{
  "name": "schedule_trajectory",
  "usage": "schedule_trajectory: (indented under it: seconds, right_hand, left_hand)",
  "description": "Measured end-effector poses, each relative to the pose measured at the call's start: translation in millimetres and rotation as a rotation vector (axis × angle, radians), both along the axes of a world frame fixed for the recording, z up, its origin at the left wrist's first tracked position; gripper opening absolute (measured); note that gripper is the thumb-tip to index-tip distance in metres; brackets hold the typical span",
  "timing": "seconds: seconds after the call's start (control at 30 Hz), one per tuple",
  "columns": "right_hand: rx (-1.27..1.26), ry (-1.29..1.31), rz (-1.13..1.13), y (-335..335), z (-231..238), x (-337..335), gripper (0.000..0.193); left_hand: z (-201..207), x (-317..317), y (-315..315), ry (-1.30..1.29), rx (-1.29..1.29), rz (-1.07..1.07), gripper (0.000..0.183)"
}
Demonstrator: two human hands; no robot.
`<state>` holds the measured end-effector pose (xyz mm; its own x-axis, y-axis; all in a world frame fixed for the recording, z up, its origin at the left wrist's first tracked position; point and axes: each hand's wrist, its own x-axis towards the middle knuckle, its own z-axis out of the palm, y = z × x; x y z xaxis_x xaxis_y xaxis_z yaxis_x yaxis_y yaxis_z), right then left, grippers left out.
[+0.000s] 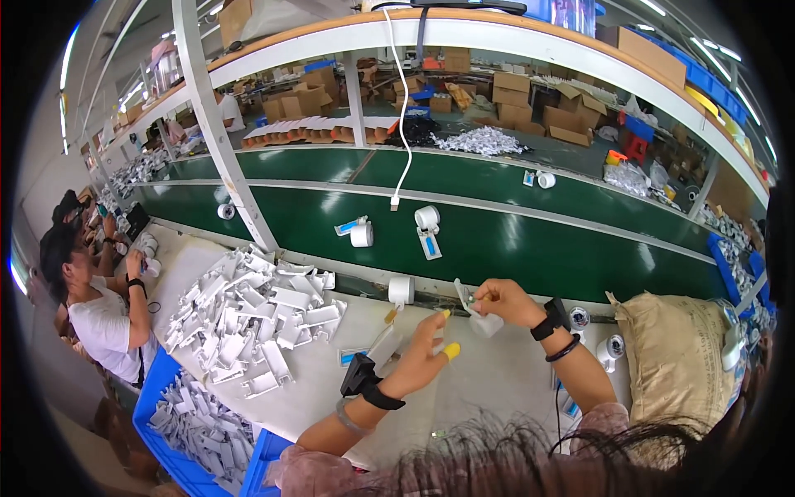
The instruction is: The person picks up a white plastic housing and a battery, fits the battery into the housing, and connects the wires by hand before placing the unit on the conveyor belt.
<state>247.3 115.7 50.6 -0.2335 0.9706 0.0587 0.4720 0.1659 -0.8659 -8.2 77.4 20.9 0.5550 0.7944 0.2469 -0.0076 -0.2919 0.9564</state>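
My right hand point(509, 302) pinches a white spotlight-like part with a flat bracket and a round head point(486, 324), above the worktable near the belt. Just left of it, my left hand point(421, 356) has its fingers apart and holds nothing; yellow covers sit on its thumb and a fingertip. A white cylindrical part point(401, 290) stands beyond my left hand at the belt's edge. Beside my left wrist lies a white piece with a blue strip point(352, 355), partly hidden by the hand and wristband. Round lamp heads point(611, 348) rest right of my right forearm.
White plastic brackets point(257, 319) are heaped on the left of the table, above a blue bin point(157, 454) of similar pieces. The green conveyor point(530, 248) carries finished-looking white parts point(427, 232). A brown sack point(675, 356) stands right. A co-worker point(108, 315) sits left.
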Motion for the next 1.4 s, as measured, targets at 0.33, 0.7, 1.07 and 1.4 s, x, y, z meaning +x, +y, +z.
schedule_trajectory:
  seconds: [0.33, 0.7, 1.07, 1.4]
  right_hand:
    - [-0.343, 0.733, -0.03, -121.5, 3.6, -32.2, 0.012]
    - [-0.42, 0.972, 0.054, -145.9, -1.5, -19.8, 0.008]
    - [-0.581, 0.64, 0.274, -149.5, 1.1, -23.4, 0.012]
    - [-0.431, 0.068, 0.314, -150.5, 24.9, -23.1, 0.01]
  left_hand:
    - [-19.3, 23.1, -39.1, -0.077, -0.022, -0.158, 0.067]
    - [-0.4, 17.4, -42.2, -0.172, -0.376, -0.552, 0.08]
    - [-18.3, 16.5, -40.4, -0.201, -0.67, -0.564, 0.057]
    - [-3.6, 14.4, -54.1, -0.027, -0.655, -0.383, 0.04]
